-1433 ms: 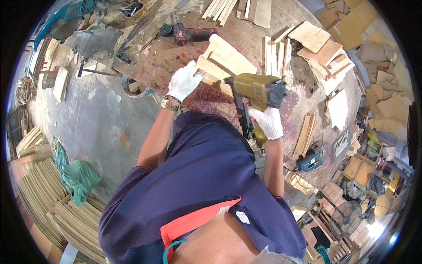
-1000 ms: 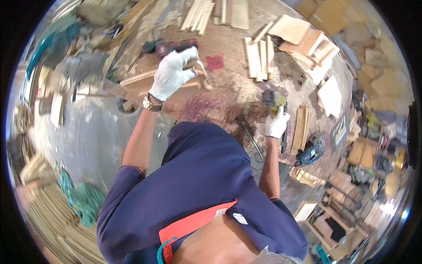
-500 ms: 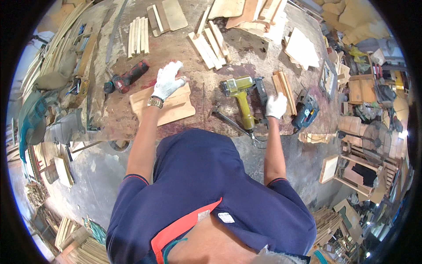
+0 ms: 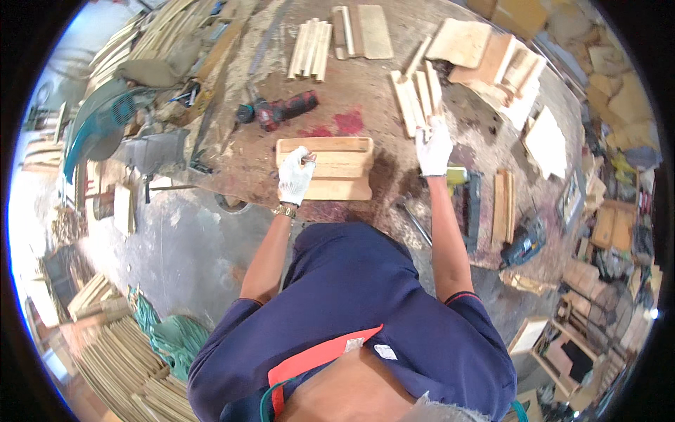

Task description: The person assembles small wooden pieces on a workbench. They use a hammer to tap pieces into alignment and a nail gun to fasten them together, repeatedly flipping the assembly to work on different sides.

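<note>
1. Left hand [image 4: 295,177] (white glove) presses flat on a wooden panel [image 4: 330,167] at twelve o'clock on the workbench [image 4: 281,70].
2. Right hand [image 4: 433,146] at one o'clock pinches a slat from the wooden slats [image 4: 416,93].
3. A red drill [image 4: 278,110] lies at eleven o'clock.

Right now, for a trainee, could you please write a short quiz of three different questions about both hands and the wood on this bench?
1. True or false: the left hand rests on the flat wooden board assembly.
2. What does the right hand reach? A) the red power tool B) the group of narrow wooden strips C) the green fan
3. Fill in: both hands wear white ____.

Key: 1 true; 2 B; 3 gloves.
</note>
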Available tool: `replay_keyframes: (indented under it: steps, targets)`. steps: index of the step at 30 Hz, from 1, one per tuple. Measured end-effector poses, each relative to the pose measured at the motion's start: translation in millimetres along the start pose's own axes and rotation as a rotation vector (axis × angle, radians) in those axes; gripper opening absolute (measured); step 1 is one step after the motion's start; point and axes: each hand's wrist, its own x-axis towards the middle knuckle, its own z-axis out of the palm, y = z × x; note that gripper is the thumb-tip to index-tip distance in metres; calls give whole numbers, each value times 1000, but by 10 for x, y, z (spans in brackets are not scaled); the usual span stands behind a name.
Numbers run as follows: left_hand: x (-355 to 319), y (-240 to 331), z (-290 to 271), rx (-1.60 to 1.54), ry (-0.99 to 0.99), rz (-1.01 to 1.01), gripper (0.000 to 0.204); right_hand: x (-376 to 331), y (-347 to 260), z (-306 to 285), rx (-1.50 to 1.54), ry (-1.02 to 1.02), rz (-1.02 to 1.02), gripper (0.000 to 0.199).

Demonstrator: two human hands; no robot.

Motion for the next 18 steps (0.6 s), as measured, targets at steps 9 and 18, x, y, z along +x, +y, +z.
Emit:
replay_keyframes:
  steps: [9,18]
  targets:
    - [1326,-280,-322,153,240,-50,20,-891,-735,0,543,-754,381,29]
    - [2692,-648,229,445,-58,-288,41,-1904,-128,-664,610,-889,674,28]
